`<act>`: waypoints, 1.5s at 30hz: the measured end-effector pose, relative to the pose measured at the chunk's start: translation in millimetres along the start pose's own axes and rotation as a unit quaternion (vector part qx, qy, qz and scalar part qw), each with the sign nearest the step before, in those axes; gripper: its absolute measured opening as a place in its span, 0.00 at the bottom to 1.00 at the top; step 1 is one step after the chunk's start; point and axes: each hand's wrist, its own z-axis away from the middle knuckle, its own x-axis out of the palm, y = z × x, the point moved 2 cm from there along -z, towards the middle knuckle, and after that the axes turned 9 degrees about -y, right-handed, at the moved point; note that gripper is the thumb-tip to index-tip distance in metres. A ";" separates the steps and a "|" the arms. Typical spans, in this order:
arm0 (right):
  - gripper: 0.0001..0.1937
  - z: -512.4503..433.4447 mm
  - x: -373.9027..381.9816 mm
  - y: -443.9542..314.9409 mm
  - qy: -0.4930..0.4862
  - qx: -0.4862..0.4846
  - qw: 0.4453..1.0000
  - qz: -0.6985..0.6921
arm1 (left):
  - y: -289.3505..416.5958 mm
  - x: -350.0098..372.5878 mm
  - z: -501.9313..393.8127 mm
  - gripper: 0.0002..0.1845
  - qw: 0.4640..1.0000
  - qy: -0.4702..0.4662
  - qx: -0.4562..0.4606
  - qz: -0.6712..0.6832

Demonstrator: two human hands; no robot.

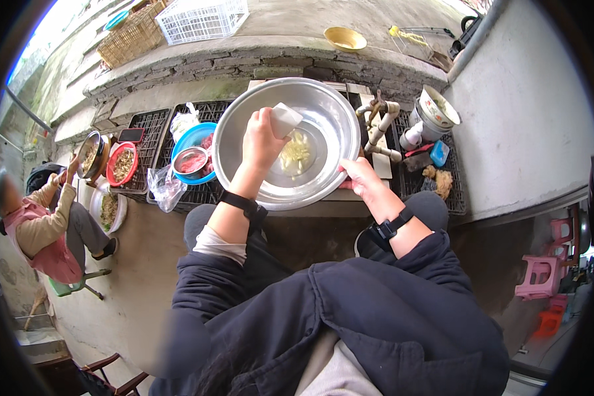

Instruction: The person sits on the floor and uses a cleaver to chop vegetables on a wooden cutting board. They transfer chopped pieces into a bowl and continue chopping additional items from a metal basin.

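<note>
A large round metal basin [334, 106] stands before me, tilted slightly. My left hand [262, 136] is over its left half, gripping a small white block-like object [286, 120]; whether that is a cup or a solid block I cannot tell. Pale yellow-green pieces [297, 151], perhaps peeled garlic, lie in a little liquid at the basin's bottom, just right of that hand. My right hand [360, 178] holds the basin's near right rim, thumb on top and fingers underneath. Black straps are on both wrists.
Left of the basin are a blue colander [190, 134] with meat, a metal bowl [177, 161] and a red basket [113, 171]. A person [44, 222] sits farther left, holding a pan. Pipes with a tap [391, 116] and stacked enamel bowls [433, 109] stand at right.
</note>
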 end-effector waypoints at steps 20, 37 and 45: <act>0.06 19.0 -27.6 32.7 -0.025 0.018 0.994 -0.104 | 8.2 -32.8 2.6 0.22 0.790 -0.080 -0.281 0.539; 0.11 34.7 -57.1 45.1 0.002 0.020 0.996 -0.085 | 29.6 83.5 -1.4 0.19 0.724 -0.233 -0.452 0.466; 0.07 36.5 -59.9 48.5 0.009 0.007 0.996 -0.093 | 1.3 133.8 7.9 0.20 0.698 -0.248 -0.476 0.474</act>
